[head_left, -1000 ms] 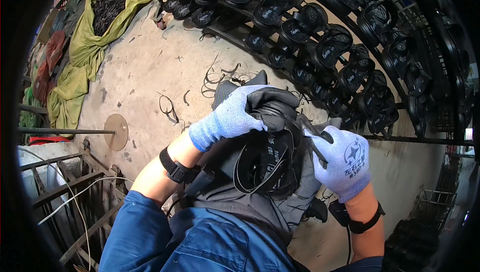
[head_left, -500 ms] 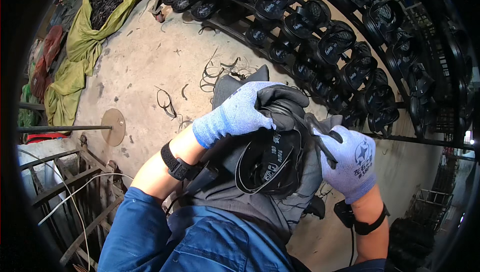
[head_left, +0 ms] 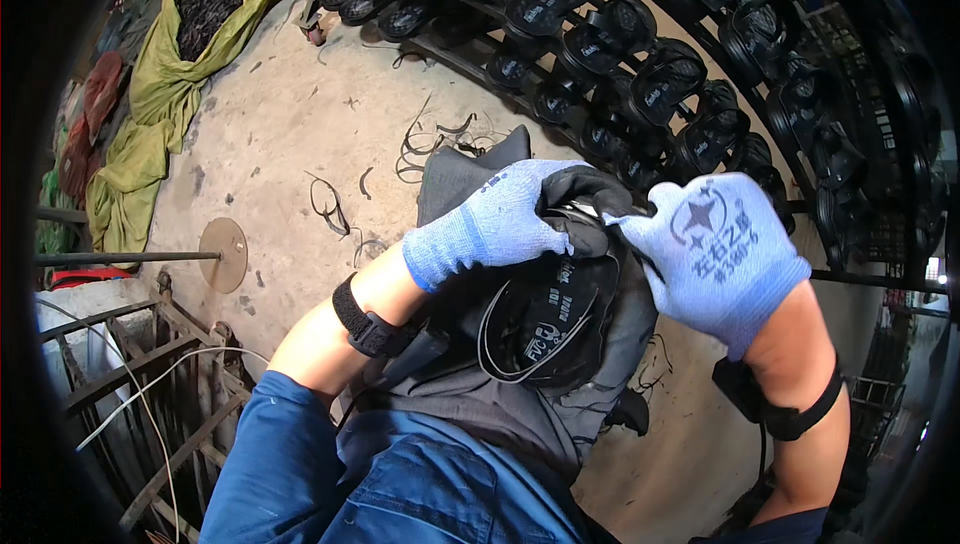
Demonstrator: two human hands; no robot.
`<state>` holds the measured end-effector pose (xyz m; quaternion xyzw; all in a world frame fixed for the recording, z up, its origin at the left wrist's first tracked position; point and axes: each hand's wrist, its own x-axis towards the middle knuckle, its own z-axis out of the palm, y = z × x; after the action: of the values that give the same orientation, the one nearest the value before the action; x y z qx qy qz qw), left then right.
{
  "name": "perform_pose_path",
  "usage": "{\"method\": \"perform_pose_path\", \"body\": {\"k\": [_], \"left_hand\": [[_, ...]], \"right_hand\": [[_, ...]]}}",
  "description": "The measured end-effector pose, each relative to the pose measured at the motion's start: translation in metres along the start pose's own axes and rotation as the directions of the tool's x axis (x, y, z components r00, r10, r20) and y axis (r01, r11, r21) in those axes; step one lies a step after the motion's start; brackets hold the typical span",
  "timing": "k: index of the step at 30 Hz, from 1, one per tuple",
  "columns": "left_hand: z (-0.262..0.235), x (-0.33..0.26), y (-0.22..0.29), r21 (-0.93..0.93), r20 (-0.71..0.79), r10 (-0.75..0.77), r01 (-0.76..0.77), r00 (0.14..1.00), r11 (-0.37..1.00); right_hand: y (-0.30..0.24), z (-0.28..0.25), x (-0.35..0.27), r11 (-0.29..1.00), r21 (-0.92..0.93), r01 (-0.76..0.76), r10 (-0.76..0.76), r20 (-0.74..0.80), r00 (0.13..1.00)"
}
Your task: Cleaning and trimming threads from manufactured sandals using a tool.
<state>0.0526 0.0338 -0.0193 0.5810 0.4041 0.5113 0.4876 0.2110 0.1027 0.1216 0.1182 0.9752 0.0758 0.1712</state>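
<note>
A black sandal (head_left: 548, 332) lies on my lap with its far end raised and a thin strap curving along its left side. My left hand (head_left: 520, 212), in a light blue glove with dark fingers, wraps round that far end. Close beside it, my right hand (head_left: 715, 252), in a matching glove, has its fingers closed together at the sandal's edge. Whatever those fingers pinch is hidden. A small pale, shiny bit shows between the two hands. Dark grey cloth (head_left: 455, 184) covers my legs under the sandal.
Racks of black sandals (head_left: 665, 84) stand at the far right. Thin black strips (head_left: 328, 206) litter the floor. At the left are a yellow-green sack (head_left: 150, 114) of dark scraps, a round metal base (head_left: 223, 254) and a rusty metal frame (head_left: 190, 424) with a white cable.
My right hand has risen and turned, its back now facing up, and its fingers have come closer to my left hand. My left hand and the sandal have shifted slightly right.
</note>
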Motion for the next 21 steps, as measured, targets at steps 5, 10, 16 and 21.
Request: {"method": "perform_pose_path", "body": {"k": [5, 10, 16, 21], "left_hand": [[0.019, 0.023, 0.019, -0.021, 0.172, -0.006, 0.010, 0.985, 1.000], [0.092, 0.096, 0.080, 0.270, 0.654, 0.245, -0.524, 0.715, 0.808], [0.222, 0.057, 0.025, 0.110, 0.899, 0.098, -0.436, 0.427, 0.893], [0.246, 0.024, -0.013, 0.303, 0.837, -0.337, 0.148, 0.431, 0.941]], "right_hand": [[-0.001, -0.006, -0.046, 0.999, 0.010, -0.051, 0.052, -0.156, 0.986], [-0.051, 0.047, -0.186, 0.588, 0.601, -0.542, 0.739, -0.125, 0.662], [-0.219, 0.161, -0.259, 0.122, 0.689, -0.714, 0.987, -0.011, 0.158], [-0.252, 0.201, -0.261, -0.039, 0.835, -0.549, 0.988, 0.113, 0.102]]}}
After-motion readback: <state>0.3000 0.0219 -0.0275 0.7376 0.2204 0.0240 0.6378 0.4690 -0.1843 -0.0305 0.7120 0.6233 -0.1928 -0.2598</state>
